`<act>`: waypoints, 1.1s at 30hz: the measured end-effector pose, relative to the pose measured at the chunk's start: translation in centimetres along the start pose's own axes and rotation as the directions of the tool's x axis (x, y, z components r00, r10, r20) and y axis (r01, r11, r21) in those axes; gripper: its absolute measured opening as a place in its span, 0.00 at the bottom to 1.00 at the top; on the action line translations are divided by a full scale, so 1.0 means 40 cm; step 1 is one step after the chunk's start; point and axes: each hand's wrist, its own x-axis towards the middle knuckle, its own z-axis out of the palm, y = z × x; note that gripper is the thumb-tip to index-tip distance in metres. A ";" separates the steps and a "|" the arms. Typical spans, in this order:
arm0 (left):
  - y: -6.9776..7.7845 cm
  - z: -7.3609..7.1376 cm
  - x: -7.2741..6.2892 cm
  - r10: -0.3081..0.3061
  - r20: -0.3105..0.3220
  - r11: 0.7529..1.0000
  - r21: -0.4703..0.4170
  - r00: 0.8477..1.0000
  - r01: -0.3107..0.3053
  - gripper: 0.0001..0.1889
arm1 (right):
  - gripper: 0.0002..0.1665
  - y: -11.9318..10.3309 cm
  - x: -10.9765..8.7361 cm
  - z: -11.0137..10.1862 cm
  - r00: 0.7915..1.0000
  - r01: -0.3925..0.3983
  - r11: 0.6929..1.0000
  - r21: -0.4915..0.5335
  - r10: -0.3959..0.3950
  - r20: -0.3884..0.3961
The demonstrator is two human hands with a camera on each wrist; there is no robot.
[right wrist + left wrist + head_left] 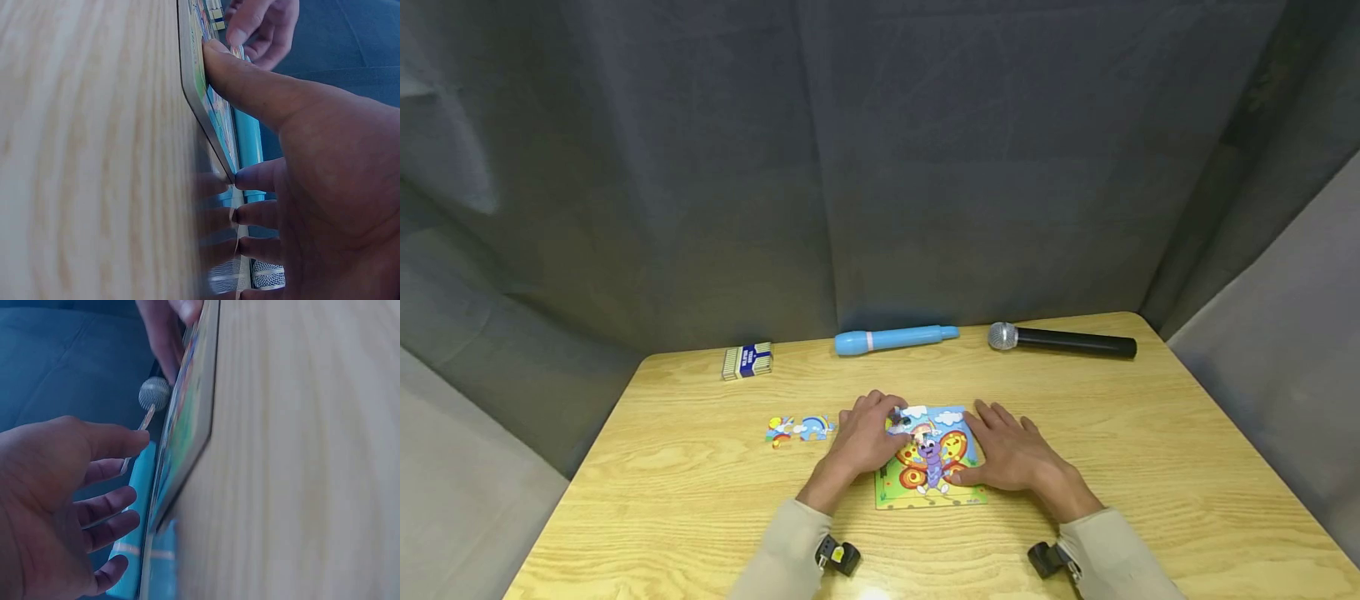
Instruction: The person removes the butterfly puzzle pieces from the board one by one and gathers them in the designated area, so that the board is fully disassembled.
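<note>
A butterfly jigsaw puzzle (931,502) in a flat tray lies on the table between both hands. My left hand (867,435) pinches a thin puzzle piece (148,417) between thumb and index finger, above the puzzle's upper left part; its other fingers are spread. Straight fingers of my right hand (1011,454) are at the puzzle's right edge, and its thumb rests on the picture, as the right wrist view shows. Left of the left hand lie loose puzzle pieces: a rainbow piece (815,427) and a piece with a yellow figure (777,426).
Along the table's back edge lie a pack of thin sticks with a blue label (747,361), a blue pen-shaped object (895,339) and a black microphone (1063,341) with a silver head. Dark cloth (820,167) hangs behind the wooden table (662,500).
</note>
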 end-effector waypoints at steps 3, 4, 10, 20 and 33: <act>-0.026 -0.012 -0.005 -0.014 -0.010 1.000 0.005 1.000 0.014 0.22 | 0.62 0.002 -0.001 -0.001 1.000 0.002 1.000 0.004 -0.002 0.002; -0.034 -0.017 -0.007 -0.018 -0.011 1.000 0.004 1.000 0.018 0.23 | 0.62 0.003 -0.001 0.000 1.000 0.003 1.000 0.004 -0.003 0.002; -0.080 -0.037 -0.015 -0.036 -0.015 0.999 0.023 0.999 0.037 0.22 | 0.63 0.007 -0.004 0.001 1.000 0.009 1.000 -0.003 -0.009 0.001; -0.132 -0.063 -0.031 -0.069 -0.023 0.998 0.015 0.997 0.069 0.23 | 0.61 0.009 -0.007 -0.003 1.000 0.013 1.000 -0.008 -0.013 0.006; -0.186 -0.086 -0.046 -0.120 0.013 0.993 -0.002 0.993 0.120 0.22 | 0.61 0.007 0.002 -0.003 1.000 0.013 1.000 -0.011 -0.013 0.014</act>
